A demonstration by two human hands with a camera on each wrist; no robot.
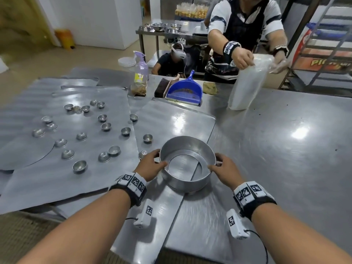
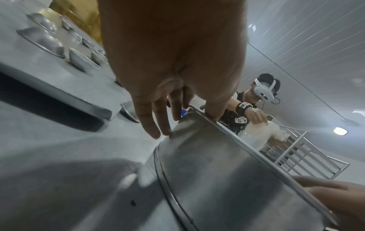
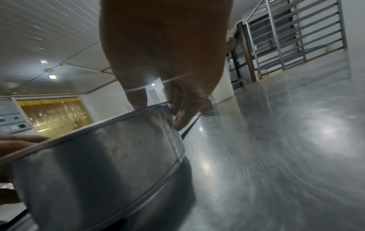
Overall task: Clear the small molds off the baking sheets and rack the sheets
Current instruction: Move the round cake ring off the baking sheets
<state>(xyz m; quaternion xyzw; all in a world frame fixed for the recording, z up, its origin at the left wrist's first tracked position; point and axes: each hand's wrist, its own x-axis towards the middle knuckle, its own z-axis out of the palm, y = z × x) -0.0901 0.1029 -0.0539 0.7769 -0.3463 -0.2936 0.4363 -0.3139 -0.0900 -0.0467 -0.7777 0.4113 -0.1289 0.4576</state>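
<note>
Left hand (image 1: 150,165): thumb over the round pan's (image 1: 187,181) rim, fingers on its wall, gripping.
Right hand (image 1: 224,167): same grip, opposite side.

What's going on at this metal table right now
A person grips a round metal pan by its rim with both hands, left hand and right hand, at the near edge of a baking sheet. The pan looks empty. Many small molds still lie scattered over the sheets to the left, so clearing has barely begun. Across the steel table, another person handles a clear plastic bag.
</note>
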